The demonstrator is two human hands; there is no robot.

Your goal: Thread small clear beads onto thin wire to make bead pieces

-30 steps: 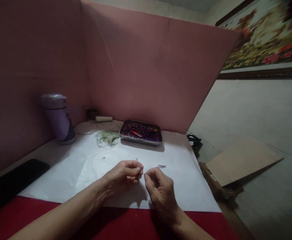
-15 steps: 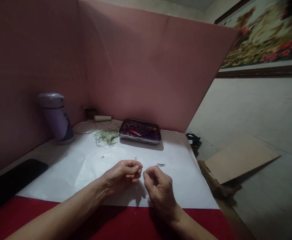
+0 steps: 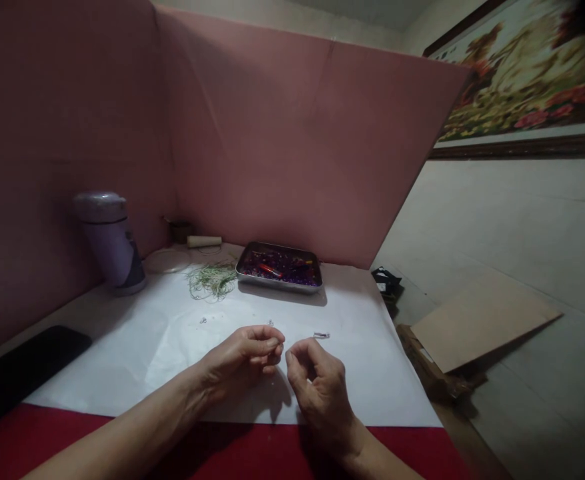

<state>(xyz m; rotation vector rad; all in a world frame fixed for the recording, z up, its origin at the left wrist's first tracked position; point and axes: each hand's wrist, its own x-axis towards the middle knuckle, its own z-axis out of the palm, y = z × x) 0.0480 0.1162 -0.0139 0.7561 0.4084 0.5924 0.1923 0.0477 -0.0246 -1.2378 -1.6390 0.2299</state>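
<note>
Thumb and forefinger of my left hand (image 3: 252,350) pinch together over the white sheet (image 3: 182,353); whatever lies between them is too small to make out. Just to its right, my right hand (image 3: 319,380) is also closed in a pinch, its fingertips a small gap from the left ones. I cannot make out what it holds. Beyond the hands lie a few tiny shiny pieces (image 3: 271,323), with another small cluster (image 3: 203,321) farther left. A small narrow clip-like object (image 3: 321,335) rests past my right hand.
A metal tray (image 3: 279,288) of dark purple beads, holding a red tool, stands at the back. Left of it are tangled green threads (image 3: 212,280), a pale roll (image 3: 204,241) and a purple flask (image 3: 112,247). A dark phone-like slab (image 3: 32,363) lies left; pink panels (image 3: 282,147) enclose the table.
The view has tilted slightly, so the table things sit a little lower. Both hands keep nearly the same pinched pose and spacing.
</note>
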